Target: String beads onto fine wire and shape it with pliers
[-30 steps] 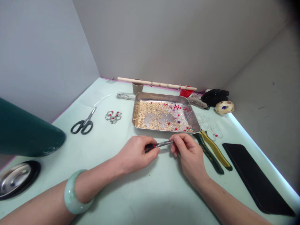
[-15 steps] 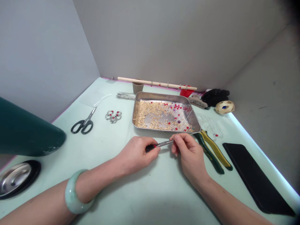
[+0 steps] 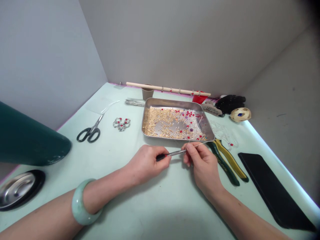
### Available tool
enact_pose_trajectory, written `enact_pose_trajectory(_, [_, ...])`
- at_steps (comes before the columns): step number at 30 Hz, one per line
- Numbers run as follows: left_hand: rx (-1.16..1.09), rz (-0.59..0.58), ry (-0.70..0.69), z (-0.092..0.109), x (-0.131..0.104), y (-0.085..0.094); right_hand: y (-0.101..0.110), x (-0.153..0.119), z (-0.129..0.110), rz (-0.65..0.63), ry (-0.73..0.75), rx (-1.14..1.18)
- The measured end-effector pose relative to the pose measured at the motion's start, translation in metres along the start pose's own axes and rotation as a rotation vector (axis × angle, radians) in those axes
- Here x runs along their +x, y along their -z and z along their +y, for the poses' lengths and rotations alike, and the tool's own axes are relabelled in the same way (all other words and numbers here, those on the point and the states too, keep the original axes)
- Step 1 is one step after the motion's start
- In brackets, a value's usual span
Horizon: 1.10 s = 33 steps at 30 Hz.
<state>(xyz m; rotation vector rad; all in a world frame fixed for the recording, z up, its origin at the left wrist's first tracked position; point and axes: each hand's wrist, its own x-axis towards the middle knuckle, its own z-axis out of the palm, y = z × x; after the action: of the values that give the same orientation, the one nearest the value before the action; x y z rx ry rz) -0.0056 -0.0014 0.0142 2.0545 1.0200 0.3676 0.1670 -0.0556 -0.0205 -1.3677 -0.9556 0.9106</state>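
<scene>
My left hand (image 3: 147, 165), with a pale green bangle on the wrist, is closed round a slim tool (image 3: 177, 153) with a black handle, a touch of red and a tapering silver tip. Most of its handle is hidden in the fingers. Opposite it, my right hand (image 3: 202, 160) pinches a thin wire (image 3: 200, 144) between thumb and forefinger, right at the tool's tip. From the fingers the wire runs up to the right, towards the near right corner of a metal tray (image 3: 175, 138). Gold, clear and red beads (image 3: 160, 116) lie in that tray.
Green-and-yellow pliers (image 3: 226, 163) and a black flat case (image 3: 272, 190) lie at the right. Scissors (image 3: 91, 130) and a small beaded wire piece (image 3: 121, 124) lie at the left, near a dark green cylinder (image 3: 35, 136). A wooden rod (image 3: 150, 87) rests across two cups behind the tray.
Both hands stay almost in place, still meeting at the tool's tip. The wire's visible line past my right fingers has shifted slightly. The whole view has moved a little.
</scene>
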Motion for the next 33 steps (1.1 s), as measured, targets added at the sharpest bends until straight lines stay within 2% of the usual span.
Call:
enact_pose_trajectory(8, [0.025, -0.043, 0.009, 0.002, -0.001, 0.005, 0.000, -0.001, 0.000, -0.005, -0.009, 0.001])
enact_pose_trajectory(13, [0.283, -0.007, -0.205, -0.002, -0.001, 0.007, 0.002, 0.000, -0.001, 0.023, 0.027, -0.009])
enact_pose_trajectory(16, [0.418, -0.059, -0.342, -0.004, -0.003, 0.007, 0.002, -0.001, -0.002, 0.041, 0.052, -0.068])
enact_pose_trajectory(19, [0.456, -0.112, -0.436, -0.003, -0.006, 0.008, 0.003, -0.002, -0.003, 0.036, 0.087, -0.107])
enact_pose_trajectory(22, [0.407, -0.129, -0.469, -0.002, -0.008, 0.007, 0.001, -0.003, -0.003, 0.004, 0.102, -0.100])
enact_pose_trajectory(24, [0.331, -0.074, -0.424, -0.001, -0.007, 0.004, 0.000, -0.006, -0.004, -0.028, 0.110, -0.077])
enact_pose_trajectory(27, [0.076, 0.006, -0.243, 0.000, -0.006, -0.002, -0.004, -0.011, -0.005, -0.078, 0.131, -0.074])
enact_pose_trajectory(30, [-0.288, -0.081, -0.053, 0.000, -0.005, -0.007, -0.007, -0.015, -0.005, -0.113, 0.181, -0.109])
enact_pose_trajectory(33, [-0.483, -0.144, 0.090, -0.001, -0.005, -0.011, -0.010, -0.018, -0.004, -0.148, 0.233, -0.134])
